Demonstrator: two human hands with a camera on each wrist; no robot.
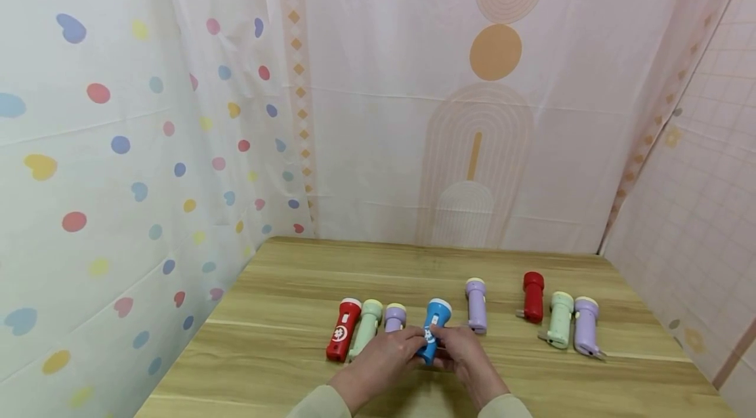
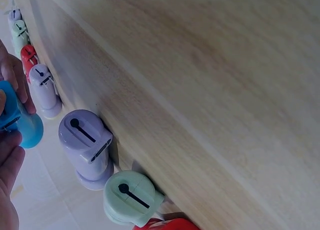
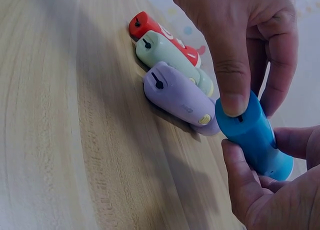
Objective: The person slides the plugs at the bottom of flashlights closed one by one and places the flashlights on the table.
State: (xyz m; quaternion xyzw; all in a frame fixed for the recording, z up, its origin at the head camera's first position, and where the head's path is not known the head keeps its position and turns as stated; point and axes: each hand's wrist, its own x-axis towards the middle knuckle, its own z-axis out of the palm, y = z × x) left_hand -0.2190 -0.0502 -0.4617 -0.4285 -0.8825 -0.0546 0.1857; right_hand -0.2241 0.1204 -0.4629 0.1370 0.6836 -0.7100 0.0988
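A small blue flashlight (image 1: 438, 310) is held in both hands near the middle of the table, its head tilted away from me. My left hand (image 1: 386, 349) grips its tail end; in the right wrist view the left thumb (image 3: 234, 102) presses on the dark slot there. Around the body, the thumb and fingers of my right hand (image 1: 464, 354) hold it from the right. Just left of the hands lies a purple flashlight (image 1: 395, 316), partly hidden by the left hand. Beside it are a light green flashlight (image 1: 370, 321) and a red flashlight (image 1: 344, 329).
Behind and right of the hands lies another purple flashlight (image 1: 476, 305). Farther right are a red flashlight (image 1: 533, 296), a green flashlight (image 1: 560, 319) and a purple flashlight (image 1: 586, 326), each with a small lever sticking out. Patterned curtains (image 1: 366, 142) surround the wooden table (image 1: 248, 352).
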